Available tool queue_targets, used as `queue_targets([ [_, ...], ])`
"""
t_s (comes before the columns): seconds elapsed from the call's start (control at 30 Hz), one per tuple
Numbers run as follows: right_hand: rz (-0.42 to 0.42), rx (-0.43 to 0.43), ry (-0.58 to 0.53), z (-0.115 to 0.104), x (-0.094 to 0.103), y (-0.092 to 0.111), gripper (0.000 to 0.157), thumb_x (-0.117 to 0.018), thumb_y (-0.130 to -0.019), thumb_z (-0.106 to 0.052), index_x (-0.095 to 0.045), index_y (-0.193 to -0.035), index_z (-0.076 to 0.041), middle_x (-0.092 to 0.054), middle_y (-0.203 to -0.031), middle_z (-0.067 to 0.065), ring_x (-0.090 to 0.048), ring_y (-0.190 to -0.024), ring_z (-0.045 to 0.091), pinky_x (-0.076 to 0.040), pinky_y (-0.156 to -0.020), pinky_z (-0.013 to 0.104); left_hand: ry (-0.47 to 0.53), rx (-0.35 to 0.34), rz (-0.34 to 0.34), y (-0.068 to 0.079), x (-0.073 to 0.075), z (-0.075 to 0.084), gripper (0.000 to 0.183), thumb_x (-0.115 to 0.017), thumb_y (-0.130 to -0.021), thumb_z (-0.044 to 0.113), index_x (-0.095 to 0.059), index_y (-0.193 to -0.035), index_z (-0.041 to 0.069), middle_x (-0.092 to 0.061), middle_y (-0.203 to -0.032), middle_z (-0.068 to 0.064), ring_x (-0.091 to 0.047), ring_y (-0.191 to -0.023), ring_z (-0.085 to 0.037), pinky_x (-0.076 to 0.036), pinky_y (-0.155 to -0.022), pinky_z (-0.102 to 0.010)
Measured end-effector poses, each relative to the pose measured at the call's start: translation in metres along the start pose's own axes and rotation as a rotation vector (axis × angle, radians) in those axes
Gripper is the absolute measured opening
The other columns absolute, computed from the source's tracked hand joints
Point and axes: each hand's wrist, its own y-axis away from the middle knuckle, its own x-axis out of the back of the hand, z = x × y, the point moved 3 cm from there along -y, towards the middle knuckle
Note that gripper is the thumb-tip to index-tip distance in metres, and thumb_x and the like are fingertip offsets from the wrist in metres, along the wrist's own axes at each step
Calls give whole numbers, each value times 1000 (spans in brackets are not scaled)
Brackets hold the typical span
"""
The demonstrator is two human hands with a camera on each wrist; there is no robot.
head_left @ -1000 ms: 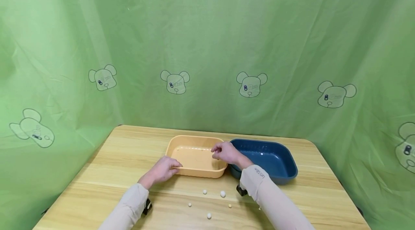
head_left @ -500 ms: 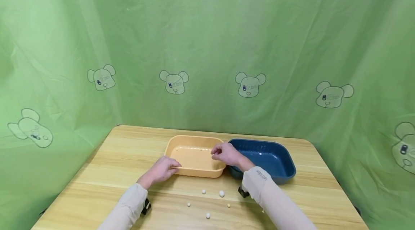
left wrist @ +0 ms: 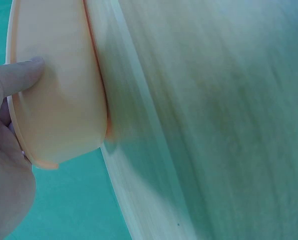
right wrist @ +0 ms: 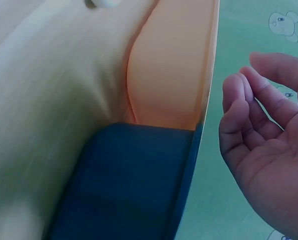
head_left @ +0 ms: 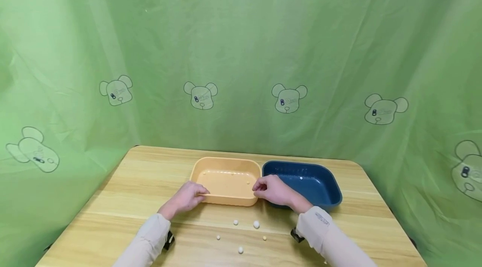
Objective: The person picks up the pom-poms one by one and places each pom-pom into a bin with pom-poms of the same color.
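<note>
My left hand (head_left: 185, 196) grips the front-left rim of an orange plastic basin (head_left: 229, 201). In the left wrist view its thumb (left wrist: 29, 71) lies on the basin's outer wall, with the other fingers over the rim. Above the spot where the orange basin meets a dark blue basin (head_left: 333, 185) hovers my right hand (head_left: 276, 190). Its fingers are loosely bent, with a gap between thumb and fingers, and the right wrist view shows nothing held. Several tiny balls lie in the orange basin, one of them a small ball (head_left: 247, 182) near the right hand. A white ball (head_left: 301, 178) lies in the blue basin.
Several small balls are scattered on the wooden table (head_left: 113, 212) in front of the basins, among them a larger white ball (head_left: 256, 224) and a yellowish ball (head_left: 265, 238). A green curtain (head_left: 241, 133) hangs behind the table.
My right hand has moved right and nearer, from over the orange basin's inside to its right edge. A small ball now shows in that basin near the fingers. The left hand keeps its grip.
</note>
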Motion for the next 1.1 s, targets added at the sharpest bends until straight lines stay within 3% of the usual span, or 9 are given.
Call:
queue_targets([
  [0.3,-83,85,30,-5,-5,31,4,-69,-83,-7,-70,-86,-11,-63,-76,-10,-55,-70,4,-49,-63,22,15,10,-6,0,-1,2,13,-70,-80,-1,-73,-90,6,-72,-89,-3,-67,-82,-16,-54,-76,-30],
  [0.53,-171,125,-16,1,-14,50,5,-67,-83,-3,-69,-87,-4,-62,-75,-10,-55,-68,0,-50,-62,20,14,9,-7,0,0,1,12,-70,-80,0,-73,-91,7,-72,-89,-3,-67,-82,-16,-54,-77,-29],
  [0.9,-280,85,-115,15,-28,67,9,-70,-81,-2,-68,-89,-7,-63,-77,-7,-57,-69,1,-51,-61,20,12,9,1,0,3,2,13,-71,-81,1,-73,-92,7,-72,-90,-3,-68,-83,-17,-54,-77,-29],
  [1.1,-291,80,-118,19,-34,73,13,-73,-78,-2,-68,-89,-9,-62,-78,-9,-56,-68,1,-51,-60,20,15,8,-1,0,2,2,13,-70,-81,1,-73,-92,7,-72,-90,-3,-67,-84,-17,-54,-78,-30],
])
